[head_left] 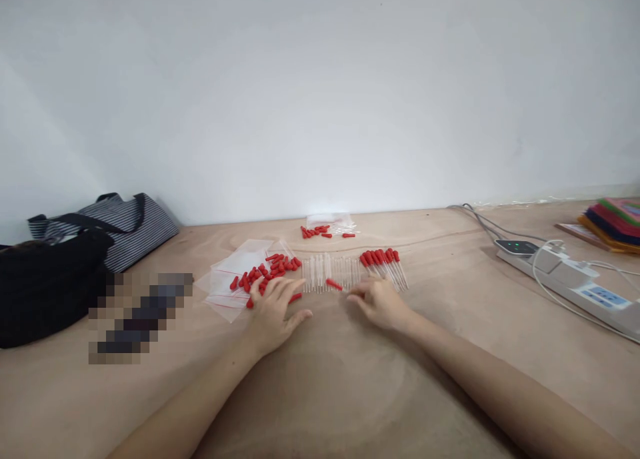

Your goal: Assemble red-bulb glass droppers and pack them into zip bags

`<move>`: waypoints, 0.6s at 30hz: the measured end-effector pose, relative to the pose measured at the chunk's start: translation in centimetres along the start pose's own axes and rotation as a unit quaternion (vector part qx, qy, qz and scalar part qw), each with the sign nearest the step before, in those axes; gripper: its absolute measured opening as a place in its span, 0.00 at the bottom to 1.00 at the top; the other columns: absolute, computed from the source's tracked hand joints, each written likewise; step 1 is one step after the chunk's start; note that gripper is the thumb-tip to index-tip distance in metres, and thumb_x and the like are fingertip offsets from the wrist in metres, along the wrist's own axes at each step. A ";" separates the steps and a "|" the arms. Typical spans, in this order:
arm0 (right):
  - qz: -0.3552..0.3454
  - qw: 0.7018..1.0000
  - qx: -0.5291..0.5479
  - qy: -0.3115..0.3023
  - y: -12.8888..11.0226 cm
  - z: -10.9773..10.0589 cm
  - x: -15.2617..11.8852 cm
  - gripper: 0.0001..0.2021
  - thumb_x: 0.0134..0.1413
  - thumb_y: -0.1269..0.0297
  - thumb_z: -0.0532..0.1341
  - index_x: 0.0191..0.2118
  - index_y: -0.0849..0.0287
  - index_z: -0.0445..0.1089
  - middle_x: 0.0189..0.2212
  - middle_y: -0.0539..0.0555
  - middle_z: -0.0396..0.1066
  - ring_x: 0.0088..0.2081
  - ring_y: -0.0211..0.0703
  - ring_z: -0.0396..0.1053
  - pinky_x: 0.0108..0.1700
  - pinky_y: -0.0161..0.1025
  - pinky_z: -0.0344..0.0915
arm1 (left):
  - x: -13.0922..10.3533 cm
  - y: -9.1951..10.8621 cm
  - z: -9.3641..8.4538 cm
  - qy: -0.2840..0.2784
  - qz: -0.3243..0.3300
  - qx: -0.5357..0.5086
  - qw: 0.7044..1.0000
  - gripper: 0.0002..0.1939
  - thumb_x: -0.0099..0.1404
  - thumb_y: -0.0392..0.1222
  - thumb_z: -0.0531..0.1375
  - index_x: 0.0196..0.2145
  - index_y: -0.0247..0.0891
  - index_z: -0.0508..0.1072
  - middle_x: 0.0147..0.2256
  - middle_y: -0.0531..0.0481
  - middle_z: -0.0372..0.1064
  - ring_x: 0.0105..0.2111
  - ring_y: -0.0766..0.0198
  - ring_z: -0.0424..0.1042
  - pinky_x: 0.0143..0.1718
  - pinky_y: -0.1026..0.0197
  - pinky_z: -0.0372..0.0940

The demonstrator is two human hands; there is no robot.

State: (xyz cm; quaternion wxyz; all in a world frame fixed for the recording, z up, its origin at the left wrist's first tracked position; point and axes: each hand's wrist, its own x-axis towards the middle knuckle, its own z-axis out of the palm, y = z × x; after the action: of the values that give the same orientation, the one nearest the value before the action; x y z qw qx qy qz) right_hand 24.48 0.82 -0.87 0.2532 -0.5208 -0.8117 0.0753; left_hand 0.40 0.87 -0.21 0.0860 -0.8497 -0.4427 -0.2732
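Forearms (205,392), left fingers (284,292) spread, right fingers (358,288) curled, grip unclear, wood-grained table (325,392), pale wall (320,92)

Left grip (273,312) at loose red caps (281,267), right grip (379,304) beside clear tubes (321,270).

Striped bag (157,218), black bag (55,289), power strip (565,282), wall (320,99)

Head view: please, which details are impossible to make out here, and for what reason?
In the head view:
Right hand: whether it grips something; its own curl hides this.
Loose red caps: full count; the left hand covers some.
Dark object: what it is; pixel blocks mask it.
Black bag: cut off by left edge.
Power strip: cut off by right edge.
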 end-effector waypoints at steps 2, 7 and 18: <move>0.102 0.993 -0.024 0.054 1.3 0.0 0.8 0.10 0.52 0.63 0.53 0.35 0.56 0.70 0.27 0.52 0.71 0.35 0.42 0.63 0.38 0.40 0.46 | 0.0 -1.3 0.0 0.029 -0.036 0.034 0.998 0.18 0.57 0.52 0.55 0.44 0.42 0.66 0.41 0.44 0.69 0.43 0.53 0.63 0.50 0.43 0.38; 0.220 0.965 -0.106 0.092 3.2 0.5 2.6 0.12 0.52 0.64 0.51 0.39 0.59 0.66 0.28 0.54 0.71 0.36 0.45 0.65 0.40 0.42 0.46 | -0.2 -2.9 0.1 0.047 -0.079 0.070 0.993 0.10 0.57 0.46 0.56 0.36 0.42 0.69 0.37 0.46 0.70 0.41 0.53 0.64 0.48 0.42 0.42; 0.252 0.949 -0.180 0.058 2.6 1.6 4.4 0.12 0.52 0.65 0.49 0.34 0.60 0.68 0.31 0.59 0.71 0.37 0.48 0.64 0.44 0.47 0.43 | -0.2 -2.3 0.0 0.042 -0.064 0.068 0.995 0.08 0.57 0.48 0.56 0.29 0.44 0.71 0.35 0.49 0.70 0.40 0.55 0.64 0.44 0.45 0.45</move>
State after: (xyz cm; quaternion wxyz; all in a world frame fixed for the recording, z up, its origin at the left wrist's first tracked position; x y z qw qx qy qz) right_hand 24.37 6.08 -1.77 0.1750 -0.7490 -0.6378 -0.0413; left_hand -1.56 2.09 -0.58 0.1442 -0.7995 -0.5101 -0.2826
